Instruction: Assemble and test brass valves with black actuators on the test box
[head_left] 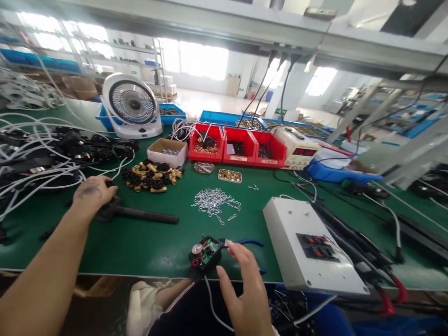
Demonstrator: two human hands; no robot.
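Note:
Reaching to the left side of the green table [157,247], my left hand [93,193] is on a black part with a long ribbed black rod [147,215]; its fingers are curled, and what they grip is partly hidden. My right hand [245,280] has its thumb and fingers apart at the front edge, just right of a small open black housing [206,253] with a green circuit board and red wires. Blue-handled pliers [250,241] lie behind that hand. A white cable [212,298] hangs from the housing over the edge.
Metal clips [214,201] lie mid-table, behind them brass fittings [152,176], a small tray [230,176] and red bins [240,158]. A grey-white box [315,247] stands right. Black parts with white cables [70,149] fill the left; a fan [133,105] stands behind.

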